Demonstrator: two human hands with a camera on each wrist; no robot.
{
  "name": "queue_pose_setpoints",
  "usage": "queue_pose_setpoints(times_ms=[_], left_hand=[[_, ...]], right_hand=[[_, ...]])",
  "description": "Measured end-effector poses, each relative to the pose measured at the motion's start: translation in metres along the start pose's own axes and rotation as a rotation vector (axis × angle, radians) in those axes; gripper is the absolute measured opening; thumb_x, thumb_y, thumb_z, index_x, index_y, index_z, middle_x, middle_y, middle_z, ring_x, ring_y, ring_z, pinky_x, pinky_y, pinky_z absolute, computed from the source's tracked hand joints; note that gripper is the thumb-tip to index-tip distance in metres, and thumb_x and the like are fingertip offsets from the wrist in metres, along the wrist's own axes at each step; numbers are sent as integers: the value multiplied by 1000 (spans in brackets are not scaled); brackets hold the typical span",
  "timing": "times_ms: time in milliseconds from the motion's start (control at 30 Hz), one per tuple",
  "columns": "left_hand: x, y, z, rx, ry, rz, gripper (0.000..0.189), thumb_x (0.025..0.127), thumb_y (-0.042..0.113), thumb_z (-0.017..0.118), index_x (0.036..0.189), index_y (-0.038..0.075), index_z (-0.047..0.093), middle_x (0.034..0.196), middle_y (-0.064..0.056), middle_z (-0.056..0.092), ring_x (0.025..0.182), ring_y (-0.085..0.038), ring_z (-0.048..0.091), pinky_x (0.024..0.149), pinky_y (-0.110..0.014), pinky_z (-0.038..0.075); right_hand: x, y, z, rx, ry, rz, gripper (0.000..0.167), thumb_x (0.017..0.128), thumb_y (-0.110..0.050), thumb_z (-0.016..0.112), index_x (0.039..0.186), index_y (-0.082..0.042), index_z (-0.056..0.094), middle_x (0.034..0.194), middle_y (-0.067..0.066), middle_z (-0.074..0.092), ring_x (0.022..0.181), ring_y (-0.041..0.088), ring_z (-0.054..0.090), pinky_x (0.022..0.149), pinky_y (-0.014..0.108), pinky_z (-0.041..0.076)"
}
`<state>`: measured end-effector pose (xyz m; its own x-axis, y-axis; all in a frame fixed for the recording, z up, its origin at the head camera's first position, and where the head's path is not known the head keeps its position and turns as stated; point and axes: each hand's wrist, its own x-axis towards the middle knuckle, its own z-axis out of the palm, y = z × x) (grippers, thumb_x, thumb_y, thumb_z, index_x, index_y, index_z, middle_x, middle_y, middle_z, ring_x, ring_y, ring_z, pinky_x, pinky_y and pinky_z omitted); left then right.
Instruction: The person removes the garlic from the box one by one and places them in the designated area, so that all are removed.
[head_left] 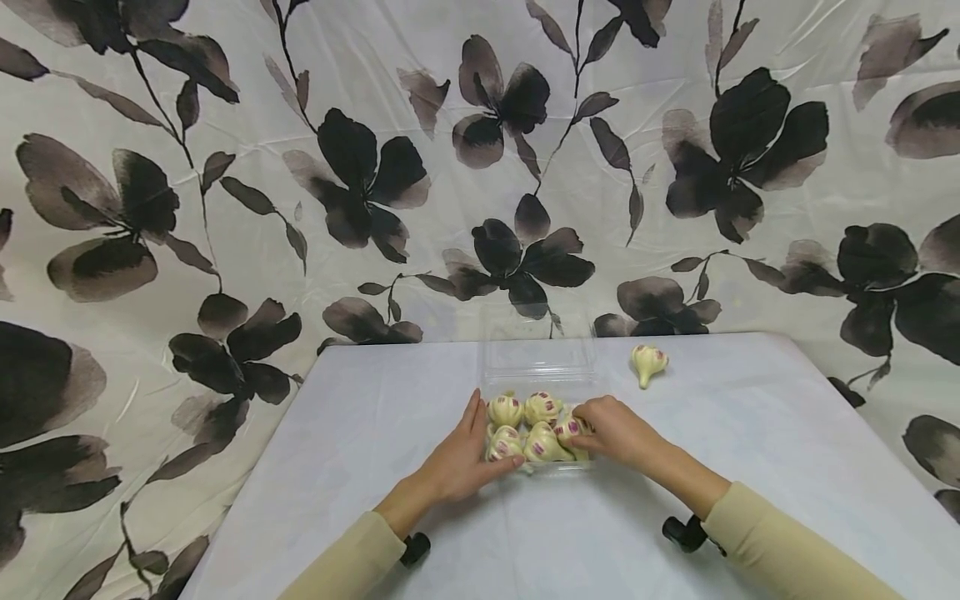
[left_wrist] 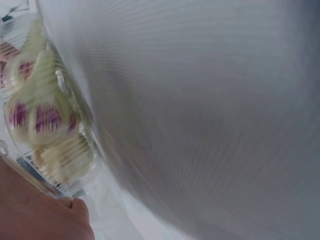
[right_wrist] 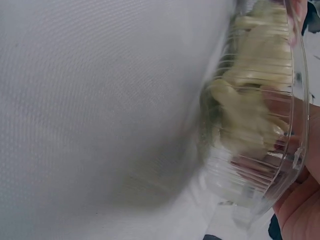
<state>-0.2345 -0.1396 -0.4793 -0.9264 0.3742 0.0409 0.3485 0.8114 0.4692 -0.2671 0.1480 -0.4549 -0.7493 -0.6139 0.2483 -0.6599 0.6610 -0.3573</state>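
A clear plastic clamshell container (head_left: 558, 468) holds several cream garlic bulbs (head_left: 542, 408) with purple patches. Its transparent lid (head_left: 537, 354) stands raised at the back. My left hand (head_left: 459, 458) rests against the container's left side, fingers straight and thumb along the front edge. Reaching in from the right, my right hand (head_left: 611, 427) grips a garlic bulb (head_left: 568, 428) at the container's right side. Through the ribbed plastic wall, the right wrist view shows that hand's fingers (right_wrist: 277, 102) around a blurred bulb (right_wrist: 250, 120).
One more garlic bulb (head_left: 648, 363) lies on the white table (head_left: 375, 433) behind and to the right of the container, neck toward me. A floral cloth (head_left: 525, 167) hangs behind the table's far edge.
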Motion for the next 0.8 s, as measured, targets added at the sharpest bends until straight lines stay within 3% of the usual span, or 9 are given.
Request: queue_pose_setpoints(times_ms=[100, 267, 567, 800], left_hand=[[0, -1, 0, 0, -2, -4, 118, 90, 78, 53, 160, -7, 13, 171, -18, -4, 153, -36, 23, 118, -46, 34], [0, -1, 0, 5, 4, 1, 118, 90, 78, 53, 160, -7, 13, 171, -19, -3, 153, -36, 24, 119, -46, 34], [-1, 0, -2, 1, 11, 2, 117, 90, 77, 54, 160, -8, 14, 171, -19, -2, 153, -37, 24, 119, -47, 34], [-2, 1, -2, -10, 1, 11, 118, 90, 78, 53, 160, -9, 13, 171, -19, -3, 152, -37, 24, 119, -47, 33]], right_hand=[[0, 1, 0, -5, 14, -18, 37, 86, -20, 84, 67, -15, 53, 61, -10, 39, 59, 4, 32, 56, 23, 31], [-2, 1, -5, -32, 61, -28, 22, 85, -20, 84, 79, -10, 66, 67, -10, 51, 62, 4, 40, 57, 22, 37], [-3, 6, -14, -15, 154, -52, 20, 86, -24, 83, 88, -8, 72, 70, -10, 57, 65, 5, 49, 59, 24, 45], [-7, 11, -21, 28, 206, -13, 31, 88, -24, 81, 107, 0, 77, 95, 7, 77, 83, 16, 70, 74, 36, 59]])
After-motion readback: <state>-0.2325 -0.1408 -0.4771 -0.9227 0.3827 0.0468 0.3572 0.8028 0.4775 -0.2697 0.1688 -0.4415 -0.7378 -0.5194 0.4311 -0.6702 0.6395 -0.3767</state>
